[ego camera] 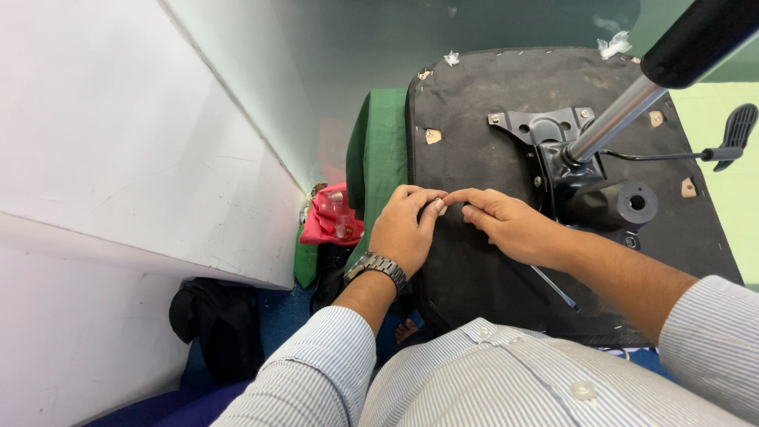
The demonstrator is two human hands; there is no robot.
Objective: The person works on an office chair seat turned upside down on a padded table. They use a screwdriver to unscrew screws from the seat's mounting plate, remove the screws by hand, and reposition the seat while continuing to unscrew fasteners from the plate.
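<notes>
While pinching at the small tan patch [442, 209] on the upturned black fabric-covered chair seat underside [474, 261], left hand [405, 229] fingers curled beside it, right hand [510, 225] fingertips pressed together there: best kept low, steady, clear of the black metal mechanism plate [545, 130].

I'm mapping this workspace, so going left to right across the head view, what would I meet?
White wall panel → black bag on the floor → red bundle → green cloth → left hand → right hand → black metal bracket → black lever paddle.
</notes>
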